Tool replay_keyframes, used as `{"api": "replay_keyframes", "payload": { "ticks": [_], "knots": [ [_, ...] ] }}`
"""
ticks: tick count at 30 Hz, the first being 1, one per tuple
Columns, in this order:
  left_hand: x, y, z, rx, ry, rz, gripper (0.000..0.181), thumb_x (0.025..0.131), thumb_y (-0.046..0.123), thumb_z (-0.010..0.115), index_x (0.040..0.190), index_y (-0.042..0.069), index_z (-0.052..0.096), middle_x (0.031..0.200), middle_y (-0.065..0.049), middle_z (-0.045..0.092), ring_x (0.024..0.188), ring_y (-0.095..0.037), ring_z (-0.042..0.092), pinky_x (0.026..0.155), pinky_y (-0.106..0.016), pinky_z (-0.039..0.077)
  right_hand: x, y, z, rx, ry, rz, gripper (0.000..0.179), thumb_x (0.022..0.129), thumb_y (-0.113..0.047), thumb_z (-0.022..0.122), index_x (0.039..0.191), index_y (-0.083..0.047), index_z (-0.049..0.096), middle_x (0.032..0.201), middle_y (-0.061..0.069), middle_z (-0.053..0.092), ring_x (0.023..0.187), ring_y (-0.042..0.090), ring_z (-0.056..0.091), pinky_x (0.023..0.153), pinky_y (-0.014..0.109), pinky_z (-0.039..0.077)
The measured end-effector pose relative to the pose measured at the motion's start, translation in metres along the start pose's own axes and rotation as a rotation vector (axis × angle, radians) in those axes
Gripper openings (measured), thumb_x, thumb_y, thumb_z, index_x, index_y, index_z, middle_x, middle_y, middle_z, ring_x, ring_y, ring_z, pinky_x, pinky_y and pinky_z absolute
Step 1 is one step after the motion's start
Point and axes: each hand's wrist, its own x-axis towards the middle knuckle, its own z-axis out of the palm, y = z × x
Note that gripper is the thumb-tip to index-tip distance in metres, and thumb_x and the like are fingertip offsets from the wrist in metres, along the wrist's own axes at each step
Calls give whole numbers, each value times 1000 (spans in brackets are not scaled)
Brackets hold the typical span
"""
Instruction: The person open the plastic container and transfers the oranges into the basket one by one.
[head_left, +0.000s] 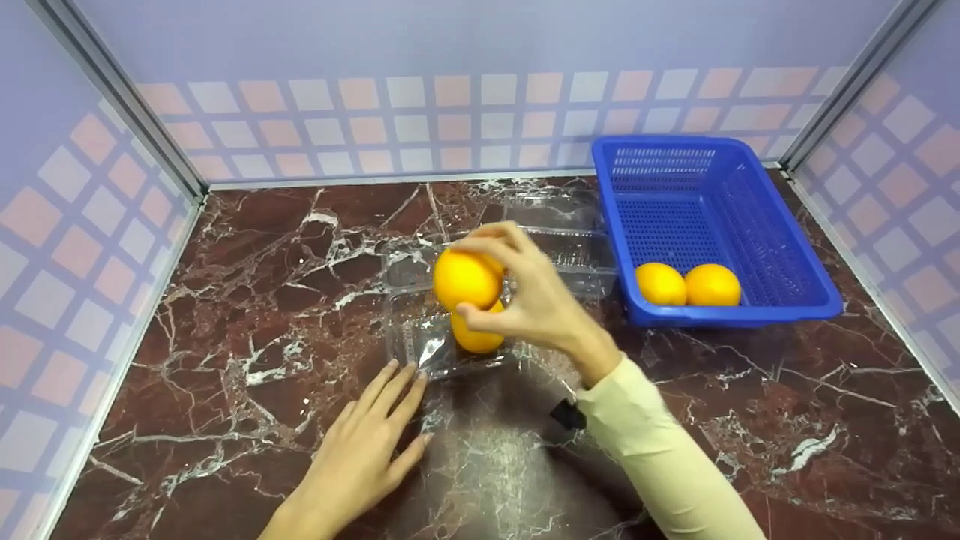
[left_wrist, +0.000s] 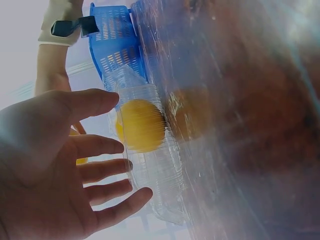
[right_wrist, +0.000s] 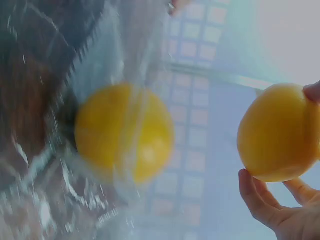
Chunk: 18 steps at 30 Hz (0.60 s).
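My right hand (head_left: 517, 292) grips an orange (head_left: 461, 279) between thumb and fingers, raised above a clear plastic container (head_left: 409, 341). More orange peel shows behind the gripped fruit; whether it is a separate orange I cannot tell. Inside the container lies another orange (head_left: 478, 336), partly covered in the head view by the held one. The left wrist view shows this orange (left_wrist: 142, 125) through the clear wall. My left hand (head_left: 367, 442) has its fingers stretched out, with the fingertips at the container's near left corner.
A blue plastic basket (head_left: 795, 247) stands to the right, with two oranges (head_left: 712, 285) at its near end. Between basket and container lies more clear plastic packaging (head_left: 577, 251). Patterned panels (head_left: 405, 112) enclose the marbled tabletop (head_left: 247, 420) at the back and sides.
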Motion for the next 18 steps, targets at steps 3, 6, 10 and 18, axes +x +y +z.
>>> {"api": "replay_keyframes", "payload": {
  "ticks": [3, 6, 10, 18],
  "knots": [
    [0, 0, 1, 2, -3, -4, 69, 98, 35, 75, 157, 8, 51, 166, -12, 45, 156, -33, 37, 108, -68, 50, -3, 1, -16, -13, 61, -8, 60, 81, -28, 83, 138, -15, 69, 142, 12, 55, 126, 29, 59, 101, 49, 58],
    [-2, 0, 1, 0, -14, -20, 70, 98, 35, 75, 158, 8, 50, 167, -12, 43, 156, -33, 36, 109, -69, 48, -6, 4, -30, -20, 112, -10, 60, 81, -25, 85, 138, -17, 69, 141, 9, 55, 127, 25, 57, 100, 46, 59],
    [-2, 1, 0, -5, -23, -31, 71, 98, 35, 75, 158, 8, 49, 168, -11, 42, 157, -33, 36, 109, -70, 47, -10, 10, -49, -41, 179, -32, 60, 79, -24, 87, 136, -19, 71, 140, 7, 56, 126, 23, 56, 101, 46, 57],
    [1, 3, -3, -22, -49, -35, 71, 98, 33, 76, 159, 8, 48, 168, -12, 41, 158, -33, 34, 111, -69, 46, -19, 25, -78, -80, 297, -48, 58, 79, -21, 87, 135, -18, 72, 136, 13, 58, 125, 23, 56, 102, 49, 57]
  ]
}}
